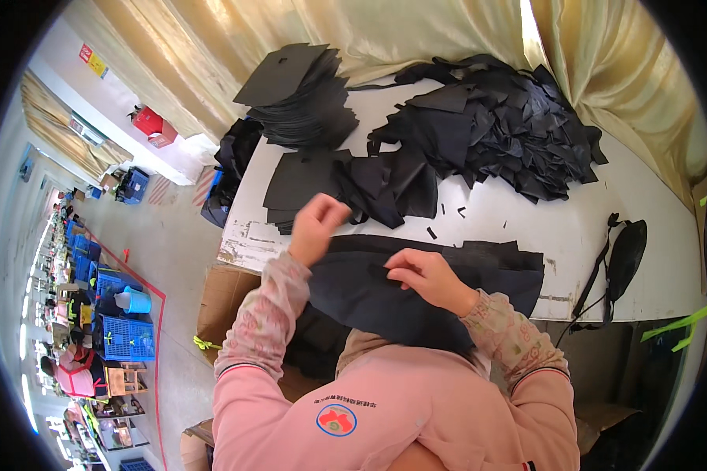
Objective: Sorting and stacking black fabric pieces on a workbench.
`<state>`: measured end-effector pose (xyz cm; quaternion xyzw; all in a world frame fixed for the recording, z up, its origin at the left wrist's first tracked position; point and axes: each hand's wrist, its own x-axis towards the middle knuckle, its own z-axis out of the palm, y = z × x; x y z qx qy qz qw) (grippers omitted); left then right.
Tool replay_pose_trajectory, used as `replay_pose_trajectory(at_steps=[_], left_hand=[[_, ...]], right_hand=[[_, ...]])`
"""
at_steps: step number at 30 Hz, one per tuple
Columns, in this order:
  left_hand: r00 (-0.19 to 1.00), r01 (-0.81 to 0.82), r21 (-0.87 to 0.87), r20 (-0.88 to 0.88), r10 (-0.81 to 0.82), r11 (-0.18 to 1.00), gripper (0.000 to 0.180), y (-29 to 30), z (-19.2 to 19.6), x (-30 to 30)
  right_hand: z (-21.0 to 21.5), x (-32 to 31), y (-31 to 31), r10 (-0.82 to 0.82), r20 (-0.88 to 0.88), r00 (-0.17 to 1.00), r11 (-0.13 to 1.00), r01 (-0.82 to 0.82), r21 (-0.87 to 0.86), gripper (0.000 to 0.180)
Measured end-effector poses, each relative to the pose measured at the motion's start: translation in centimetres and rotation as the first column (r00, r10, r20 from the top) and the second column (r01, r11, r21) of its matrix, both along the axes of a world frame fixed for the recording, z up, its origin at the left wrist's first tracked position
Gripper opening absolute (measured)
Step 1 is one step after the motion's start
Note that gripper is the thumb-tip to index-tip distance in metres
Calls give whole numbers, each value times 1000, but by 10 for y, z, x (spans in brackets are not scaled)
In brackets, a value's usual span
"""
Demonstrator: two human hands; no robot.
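A large dark navy-black fabric panel (353, 290) lies across my lap and over the table's front edge. My right hand (432, 279) rests above it, thumb and forefinger pinched at a small black fabric piece (377, 270) that barely stands out from the panel. Raised to the left, my left hand (320, 228) has its fingers curled in and slightly blurred; whatever they hold is hidden. Just beyond that hand are a low stack of black sheets (294, 184) and a crumpled black fabric piece (393, 188). More dark panels (499, 263) lie under my right wrist.
On the white table (518, 224), a tall stack of black sheets (291, 86) stands at back left, beside a big heap of black pieces (495, 125). Small black scraps (432, 233) lie midway. A black pouch with straps (624, 259) sits at right. A cardboard box (226, 302) is below left.
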<state>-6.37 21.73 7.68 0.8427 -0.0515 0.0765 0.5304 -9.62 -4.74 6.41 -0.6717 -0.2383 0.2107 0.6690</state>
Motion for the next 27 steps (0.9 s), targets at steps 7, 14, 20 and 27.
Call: replay_pose_trajectory(at_steps=[7, 14, 20, 27], left_hand=[[970, 175, 187, -200, -137, 967, 92, -17, -117, 63], [989, -63, 601, -70, 131, 797, 55, -90, -160, 125], [909, -165, 47, 396, 133, 985, 22, -190, -85, 151], [732, 285, 180, 593, -335, 942, 28, -278, -3, 177]], right_hand=[[-16, -4, -1, -7, -95, 995, 998, 13, 54, 12], [-34, -21, -20, -15, -204, 979, 996, 32, 80, 12], [-46, -22, -44, -100, -233, 967, 987, 126, 96, 13], [-48, -18, -48, -68, -282, 957, 979, 118, 164, 17]])
